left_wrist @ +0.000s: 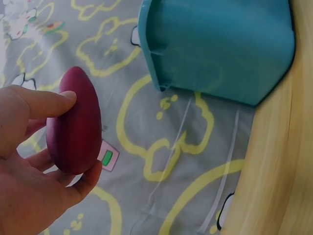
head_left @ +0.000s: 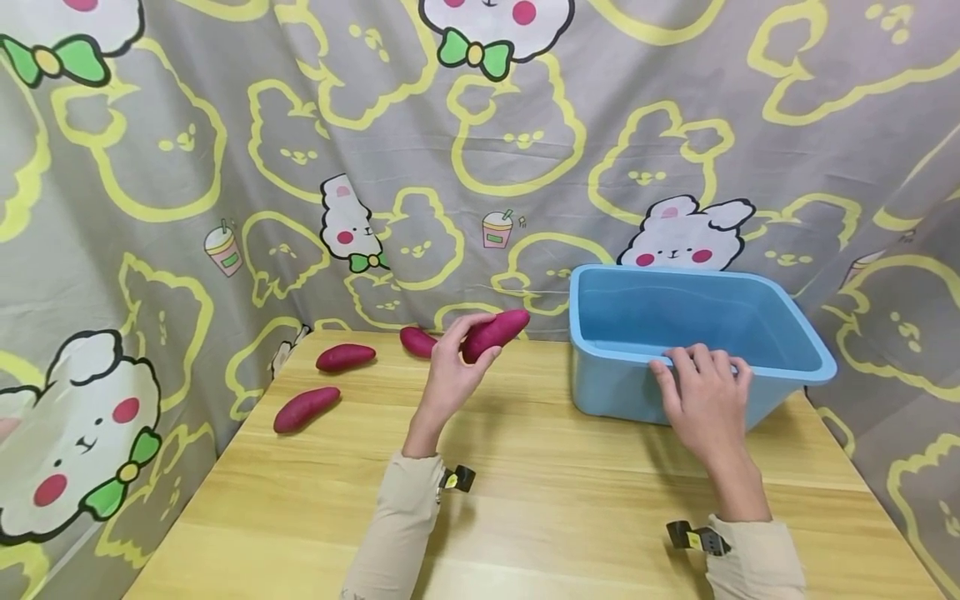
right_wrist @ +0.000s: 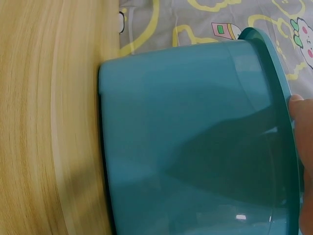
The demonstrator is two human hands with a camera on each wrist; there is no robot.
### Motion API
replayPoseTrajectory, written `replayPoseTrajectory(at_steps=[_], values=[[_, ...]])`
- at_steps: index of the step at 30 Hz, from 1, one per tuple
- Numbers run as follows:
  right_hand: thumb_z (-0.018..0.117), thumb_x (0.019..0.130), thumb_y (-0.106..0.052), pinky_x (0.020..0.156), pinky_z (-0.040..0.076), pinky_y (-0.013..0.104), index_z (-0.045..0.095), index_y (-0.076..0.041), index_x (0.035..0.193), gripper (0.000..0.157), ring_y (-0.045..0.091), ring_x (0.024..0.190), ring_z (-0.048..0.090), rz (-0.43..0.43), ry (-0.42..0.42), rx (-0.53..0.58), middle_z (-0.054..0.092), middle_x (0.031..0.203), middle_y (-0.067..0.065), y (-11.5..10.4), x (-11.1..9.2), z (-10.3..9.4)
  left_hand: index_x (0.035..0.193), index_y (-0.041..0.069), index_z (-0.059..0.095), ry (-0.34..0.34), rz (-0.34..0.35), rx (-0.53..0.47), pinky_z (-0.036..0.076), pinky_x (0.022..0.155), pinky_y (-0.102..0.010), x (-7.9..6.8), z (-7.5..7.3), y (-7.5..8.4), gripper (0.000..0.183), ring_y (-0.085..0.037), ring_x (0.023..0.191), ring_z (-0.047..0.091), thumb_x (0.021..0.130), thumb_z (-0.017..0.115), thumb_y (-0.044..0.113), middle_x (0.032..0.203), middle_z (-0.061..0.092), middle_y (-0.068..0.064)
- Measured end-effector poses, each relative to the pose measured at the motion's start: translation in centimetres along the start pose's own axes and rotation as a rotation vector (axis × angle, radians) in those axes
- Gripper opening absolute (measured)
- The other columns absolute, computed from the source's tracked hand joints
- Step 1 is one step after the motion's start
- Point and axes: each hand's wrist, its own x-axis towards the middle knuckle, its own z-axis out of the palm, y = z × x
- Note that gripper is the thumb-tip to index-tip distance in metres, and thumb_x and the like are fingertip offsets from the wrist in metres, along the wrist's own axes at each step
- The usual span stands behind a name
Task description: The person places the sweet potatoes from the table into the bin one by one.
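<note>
My left hand (head_left: 456, 371) holds a purple sweet potato (head_left: 497, 332) above the table, pinched between thumb and fingers. From the left wrist view, the thumb lies on one side of this sweet potato (left_wrist: 77, 122) and fingertips support its lower end. A blue plastic bin (head_left: 622, 387) stands upright at the right. My right hand (head_left: 708, 400) grips its near rim, fingers hooked over the top edge. In the right wrist view only part of that hand (right_wrist: 304, 147) shows, at the rim of the bin (right_wrist: 186, 132).
Two more sweet potatoes, a rear one (head_left: 346, 357) and a nearer one (head_left: 307, 409), lie on the left of the wooden table (head_left: 540, 508). Another sweet potato (head_left: 417, 342) lies behind my left hand, partly hidden. A patterned curtain (head_left: 420, 158) hangs around the table's back and sides.
</note>
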Motion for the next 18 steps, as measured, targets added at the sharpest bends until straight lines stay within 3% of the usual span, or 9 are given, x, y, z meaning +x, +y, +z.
replayPoseTrajectory(at_steps=[9,18], values=[[0.064,0.102,-0.030,0.102,0.023,0.068,0.067,-0.002,0.110,0.028,0.044,0.103,0.048,0.012,-0.005,0.006,0.061,0.104,0.020,0.0,-0.3,0.1,0.131,0.011,0.065,-0.038,0.020,-0.024,0.053,0.091,-0.038,0.2,1.5,0.4,0.042,-0.018,0.116,0.060,0.091,0.078,0.006,0.128,0.065,-0.004],[0.064,0.102,-0.029,0.103,0.023,0.069,0.067,-0.002,0.110,0.028,0.044,0.104,0.048,0.012,-0.008,0.007,0.060,0.105,0.021,-0.1,0.0,0.1,0.131,0.011,0.066,-0.031,0.014,-0.099,0.055,0.083,-0.043,0.5,2.9,1.3,0.042,-0.025,0.111,0.061,0.091,0.077,0.005,0.126,0.066,-0.008]])
